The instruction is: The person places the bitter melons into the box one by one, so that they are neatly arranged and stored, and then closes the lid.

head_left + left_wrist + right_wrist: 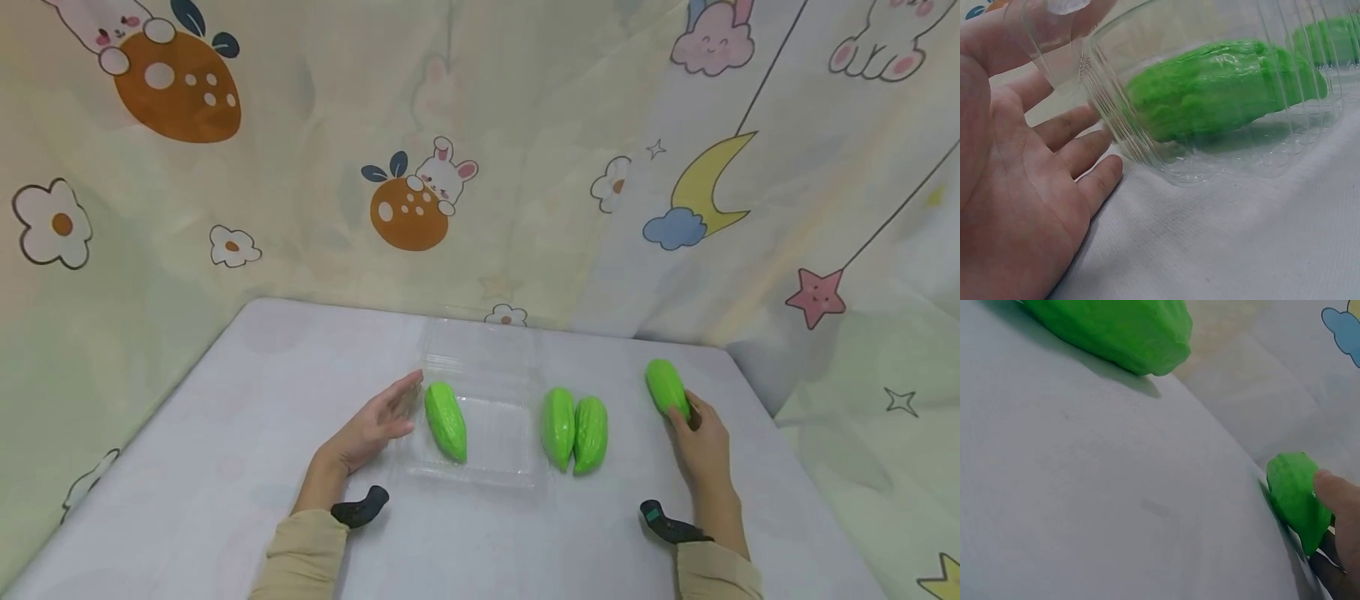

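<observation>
- Head view: right hand grips a bright-green, oblong, pointed-tip piece, far right over the white cloth-covered table.
- Right wrist view: adds that piece's pointed end, hidden by the hand in head view; thumb on its side.
- Left hand: fingers extended, nothing gripped, at left wall of clear plastic hinged container; exact contact unclear.
- Left wrist view: adds wall ridges, open palm.
- Container: one matching green piece inside.
- Head view: two more green pieces side by side, just right of container.
</observation>
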The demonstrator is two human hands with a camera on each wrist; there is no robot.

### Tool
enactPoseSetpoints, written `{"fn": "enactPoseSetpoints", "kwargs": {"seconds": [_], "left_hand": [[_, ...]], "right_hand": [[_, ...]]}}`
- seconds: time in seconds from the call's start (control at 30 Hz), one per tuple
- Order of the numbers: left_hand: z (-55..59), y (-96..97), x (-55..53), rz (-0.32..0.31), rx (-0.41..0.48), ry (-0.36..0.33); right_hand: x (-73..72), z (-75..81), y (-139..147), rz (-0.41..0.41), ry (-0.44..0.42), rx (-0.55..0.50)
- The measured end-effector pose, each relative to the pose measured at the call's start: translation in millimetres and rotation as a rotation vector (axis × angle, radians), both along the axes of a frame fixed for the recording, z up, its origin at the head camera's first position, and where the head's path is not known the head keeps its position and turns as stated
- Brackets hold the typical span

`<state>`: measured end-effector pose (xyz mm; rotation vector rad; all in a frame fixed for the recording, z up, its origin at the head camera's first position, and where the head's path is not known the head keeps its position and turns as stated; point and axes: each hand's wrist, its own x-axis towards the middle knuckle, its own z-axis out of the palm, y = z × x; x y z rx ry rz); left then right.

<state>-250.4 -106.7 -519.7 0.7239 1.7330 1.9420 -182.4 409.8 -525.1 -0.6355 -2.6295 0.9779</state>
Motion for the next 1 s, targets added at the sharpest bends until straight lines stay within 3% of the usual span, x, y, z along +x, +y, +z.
{"fn": "enactPoseSetpoints", "kwargs": {"seconds": [0.4,0.67,1.0], "left_hand": [[1.2,0.1,-1.8,0.004,-0.017,0.003],[0.6,-0.7,-1.4,0.004,-0.009,-0.005],[2.1,0.4,-1.0,0.006,-0.006,-0.01]], "right_hand": [[-1.4,9.0,-2,-0.048,-0.028,-0.027],[-2.0,15.4,-5,-0.029,-0.013,-0.035],[0.0,25.8,-6,0.014,-0.074,0.004]]}}
